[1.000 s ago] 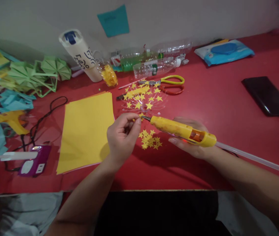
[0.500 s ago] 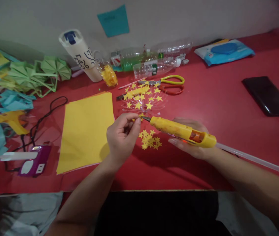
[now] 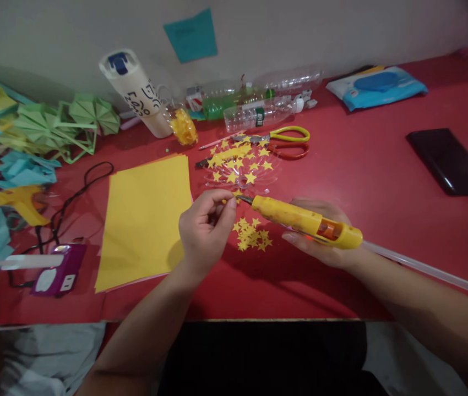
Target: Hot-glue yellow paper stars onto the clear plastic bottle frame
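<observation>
Between thumb and forefinger, my left hand [image 3: 207, 228] pinches a small yellow paper star [image 3: 238, 194]. My right hand [image 3: 320, 242] is wrapped round a yellow hot glue gun [image 3: 306, 217], whose metal tip meets the star or lies very close to it. A long clear glue stick [image 3: 428, 268] sticks out of the gun's back end. Below the tip lies a pile of yellow paper stars [image 3: 251, 235] on the red table. Farther back, more stars sit on a clear plastic piece with curved strips [image 3: 242, 168], cut from a bottle by its look.
Yellow paper sheets [image 3: 147, 220] lie left of my hands. Behind are pliers [image 3: 287, 140], clear bottles [image 3: 259, 113], a tumbler [image 3: 137, 91] and a wipes pack [image 3: 378, 88]. A second glue gun [image 3: 21, 203] and purple power strip [image 3: 58, 269] are at left; a phone [image 3: 451, 159] at right.
</observation>
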Demonstrator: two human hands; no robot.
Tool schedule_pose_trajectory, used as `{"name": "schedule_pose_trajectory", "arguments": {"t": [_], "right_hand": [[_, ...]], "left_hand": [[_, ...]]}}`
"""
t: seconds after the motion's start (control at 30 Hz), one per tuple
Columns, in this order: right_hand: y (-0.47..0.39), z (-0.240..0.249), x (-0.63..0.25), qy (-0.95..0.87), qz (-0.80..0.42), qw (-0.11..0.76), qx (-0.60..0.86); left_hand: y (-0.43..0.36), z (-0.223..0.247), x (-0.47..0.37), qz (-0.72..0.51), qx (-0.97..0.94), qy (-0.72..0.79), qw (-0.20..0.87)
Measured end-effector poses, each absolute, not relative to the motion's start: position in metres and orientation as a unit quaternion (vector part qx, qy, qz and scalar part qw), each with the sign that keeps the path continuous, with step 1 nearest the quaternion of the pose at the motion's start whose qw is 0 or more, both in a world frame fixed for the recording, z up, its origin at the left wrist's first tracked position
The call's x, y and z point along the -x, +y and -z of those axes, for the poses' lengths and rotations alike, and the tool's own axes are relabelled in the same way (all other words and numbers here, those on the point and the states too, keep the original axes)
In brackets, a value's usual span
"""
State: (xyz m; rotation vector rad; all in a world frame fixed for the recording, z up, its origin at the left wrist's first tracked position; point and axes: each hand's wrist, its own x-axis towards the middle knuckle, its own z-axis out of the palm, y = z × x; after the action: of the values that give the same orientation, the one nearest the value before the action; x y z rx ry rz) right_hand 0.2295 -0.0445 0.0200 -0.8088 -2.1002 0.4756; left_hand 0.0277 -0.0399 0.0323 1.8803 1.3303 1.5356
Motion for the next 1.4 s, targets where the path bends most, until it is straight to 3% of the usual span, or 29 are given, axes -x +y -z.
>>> {"name": "schedule_pose_trajectory", "arguments": {"t": [0.37, 0.43, 0.63, 0.77, 1.17, 1.4], "right_hand": [[-0.044, -0.016, -0.232, -0.816, -0.21, 0.43, 0.325], [-0.046, -0.019, -0.232, -0.796, -0.195, 0.446, 0.36], [-0.048, -0.02, -0.228, -0.775, -0.107, 0.46, 0.421], [-0.047, -0.014, -0.227, -0.789, -0.128, 0.451, 0.396], [-0.05, -0.015, -0.228, -0.794, -0.187, 0.433, 0.384], [-0.051, -0.016, -0.225, -0.795, -0.185, 0.444, 0.371]], "left_hand": [[-0.042, -0.032, -0.025, -0.557, -0.659, 0.467, 0.194], [-0.042, -0.033, -0.024, -0.558, -0.63, 0.475, 0.259], [-0.038, -0.034, -0.032, -0.431, -0.482, 0.454, 0.613], [-0.04, -0.033, -0.038, -0.349, -0.414, 0.431, 0.721], [-0.043, -0.03, -0.039, -0.266, -0.353, 0.392, 0.807], [-0.044, -0.03, -0.041, -0.263, -0.376, 0.417, 0.785]]}}
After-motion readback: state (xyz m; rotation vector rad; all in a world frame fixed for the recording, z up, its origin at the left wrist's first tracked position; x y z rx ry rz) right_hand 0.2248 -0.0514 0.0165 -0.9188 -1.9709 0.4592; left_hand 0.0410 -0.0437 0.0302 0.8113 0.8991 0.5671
